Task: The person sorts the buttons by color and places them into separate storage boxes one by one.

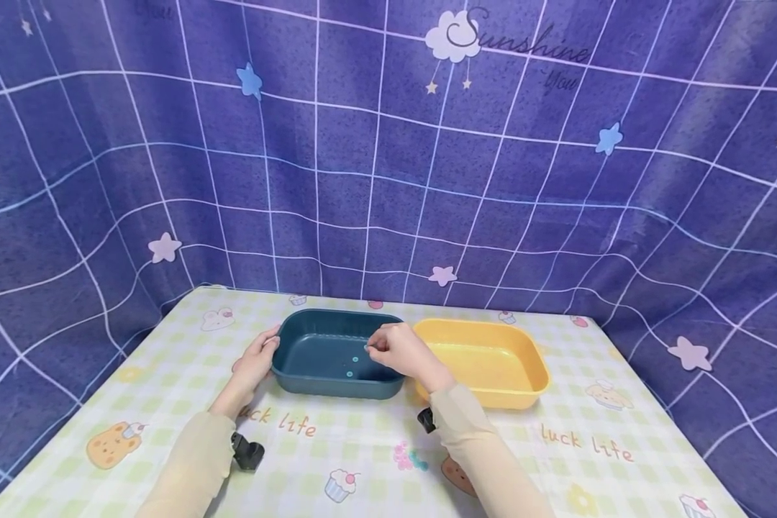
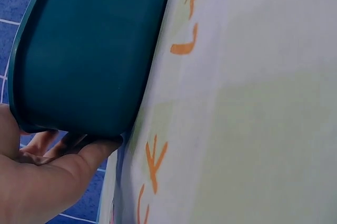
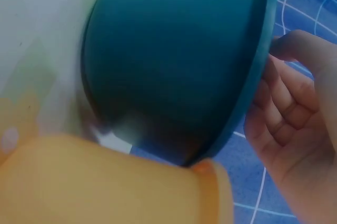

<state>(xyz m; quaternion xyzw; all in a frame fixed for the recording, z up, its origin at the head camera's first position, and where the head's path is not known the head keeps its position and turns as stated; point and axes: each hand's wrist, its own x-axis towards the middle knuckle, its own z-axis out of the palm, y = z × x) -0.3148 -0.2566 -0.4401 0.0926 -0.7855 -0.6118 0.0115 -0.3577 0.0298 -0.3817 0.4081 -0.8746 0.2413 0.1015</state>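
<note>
A dark teal plastic basin (image 1: 337, 387) lies on the table, with small teal ring-like beads (image 1: 350, 374) on its floor. My left hand (image 1: 256, 357) holds the left end of this basin; in the left wrist view the left hand (image 2: 58, 169) lies against the outside of its end wall. Over the basin's right part, my right hand (image 1: 398, 350) has its fingers curled and its fingertips together. A tiny bluish speck, probably a bead, shows at those fingertips. In the right wrist view the rim partly hides the right hand's fingertips (image 3: 274, 50).
A yellow basin (image 1: 485, 398) stands close against the teal one on the right, partly behind my right forearm. A small pink and teal cluster (image 1: 409, 457) lies nearer on the checked tablecloth (image 1: 285, 475); beads or print, I cannot tell. A blue curtain (image 1: 362, 144) hangs behind.
</note>
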